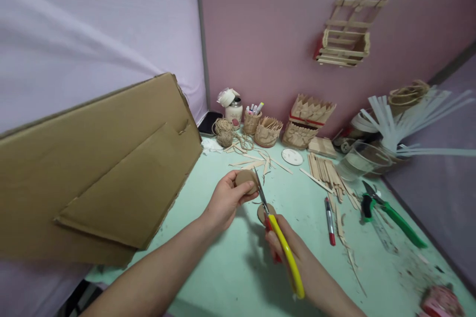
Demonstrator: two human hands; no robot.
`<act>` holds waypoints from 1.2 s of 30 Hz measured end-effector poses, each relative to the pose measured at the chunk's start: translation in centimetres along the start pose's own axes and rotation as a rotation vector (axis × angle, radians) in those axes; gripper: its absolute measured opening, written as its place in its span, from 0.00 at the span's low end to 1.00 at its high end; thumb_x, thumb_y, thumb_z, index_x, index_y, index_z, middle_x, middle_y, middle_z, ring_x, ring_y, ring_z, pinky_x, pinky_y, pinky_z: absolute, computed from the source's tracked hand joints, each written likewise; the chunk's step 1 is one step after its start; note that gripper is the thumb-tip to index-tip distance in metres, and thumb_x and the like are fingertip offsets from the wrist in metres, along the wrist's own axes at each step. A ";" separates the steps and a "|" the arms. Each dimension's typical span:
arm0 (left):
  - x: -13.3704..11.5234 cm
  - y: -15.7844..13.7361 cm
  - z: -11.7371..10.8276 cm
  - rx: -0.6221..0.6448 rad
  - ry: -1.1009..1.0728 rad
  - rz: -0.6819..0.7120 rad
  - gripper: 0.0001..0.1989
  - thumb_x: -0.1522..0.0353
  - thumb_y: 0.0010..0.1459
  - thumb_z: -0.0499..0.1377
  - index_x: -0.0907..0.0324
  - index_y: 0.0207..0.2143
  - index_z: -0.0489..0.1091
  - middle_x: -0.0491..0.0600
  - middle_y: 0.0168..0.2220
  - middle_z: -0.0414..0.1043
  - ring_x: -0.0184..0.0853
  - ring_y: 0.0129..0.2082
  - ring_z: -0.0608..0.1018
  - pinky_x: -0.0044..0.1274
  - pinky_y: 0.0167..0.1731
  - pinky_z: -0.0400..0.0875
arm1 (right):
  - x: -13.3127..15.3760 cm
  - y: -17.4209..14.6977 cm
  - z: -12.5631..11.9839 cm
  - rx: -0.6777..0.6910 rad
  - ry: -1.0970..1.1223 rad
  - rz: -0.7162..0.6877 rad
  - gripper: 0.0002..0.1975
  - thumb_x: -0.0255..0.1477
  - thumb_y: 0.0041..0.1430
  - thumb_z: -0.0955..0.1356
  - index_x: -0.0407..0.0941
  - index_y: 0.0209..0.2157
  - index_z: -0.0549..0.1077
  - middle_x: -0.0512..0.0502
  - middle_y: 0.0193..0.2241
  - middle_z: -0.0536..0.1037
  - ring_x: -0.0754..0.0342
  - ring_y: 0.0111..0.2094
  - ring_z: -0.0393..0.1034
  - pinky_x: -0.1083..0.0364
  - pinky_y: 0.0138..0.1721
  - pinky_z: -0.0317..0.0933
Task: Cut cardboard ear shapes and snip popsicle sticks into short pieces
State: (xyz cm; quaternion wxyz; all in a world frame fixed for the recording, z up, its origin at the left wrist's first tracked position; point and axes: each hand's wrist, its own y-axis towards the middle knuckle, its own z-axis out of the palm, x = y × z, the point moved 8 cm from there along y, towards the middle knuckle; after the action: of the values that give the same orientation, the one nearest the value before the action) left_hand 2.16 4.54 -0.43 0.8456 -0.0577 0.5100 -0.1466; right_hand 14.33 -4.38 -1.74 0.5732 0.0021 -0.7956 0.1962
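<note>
Between the thumb and fingers of my left hand [226, 200] is a round cardboard disc [245, 179], held above the table. My right hand [288, 242] grips a pair of scissors [288, 252] with yellow and red handles. Their metal blades point up and away from me, right at the disc's right edge. A second cardboard disc [261, 214] lies on the table, partly hidden behind the scissors and my right hand.
Large cardboard sheets [122, 173] lean at the left. Twine [225, 133], decorated pots [268, 131] and a white lid [292, 156] stand toward the back. On the right are craft sticks [323, 171], a marker [329, 220], green-handled pruners [397, 218] and a plastic cup [360, 158].
</note>
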 end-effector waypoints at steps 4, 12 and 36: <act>-0.1 -0.1 -0.1 -0.021 0.076 0.011 0.15 0.67 0.44 0.68 0.61 0.35 0.71 0.46 0.33 0.72 0.27 0.32 0.72 0.19 0.32 0.69 | -0.6 0.3 0.7 0.006 0.059 -0.025 0.19 0.49 0.63 0.58 0.47 0.40 0.61 0.53 0.27 0.62 0.55 0.29 0.56 0.54 0.34 0.54; 0.8 -0.3 0.4 -0.016 0.140 0.002 0.14 0.67 0.46 0.67 0.62 0.35 0.70 0.46 0.32 0.71 0.28 0.31 0.72 0.20 0.32 0.69 | -2.7 0.0 1.3 -0.005 0.229 -0.030 0.23 0.54 0.59 0.59 0.47 0.36 0.62 0.54 0.26 0.61 0.57 0.25 0.52 0.56 0.27 0.51; 2.2 -0.5 0.6 -0.028 0.129 -0.127 0.14 0.68 0.41 0.69 0.62 0.28 0.68 0.45 0.28 0.70 0.28 0.28 0.72 0.22 0.30 0.69 | -2.8 -1.1 1.9 -0.020 0.208 0.092 0.26 0.57 0.59 0.56 0.48 0.26 0.53 0.59 0.14 0.58 0.61 0.14 0.52 0.60 0.17 0.50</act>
State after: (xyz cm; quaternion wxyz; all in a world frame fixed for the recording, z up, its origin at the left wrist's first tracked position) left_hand 3.54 3.36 -1.86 0.7992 -0.0920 0.5607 -0.1960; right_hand 13.86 -6.60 -4.49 0.6431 -0.0605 -0.7329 0.2135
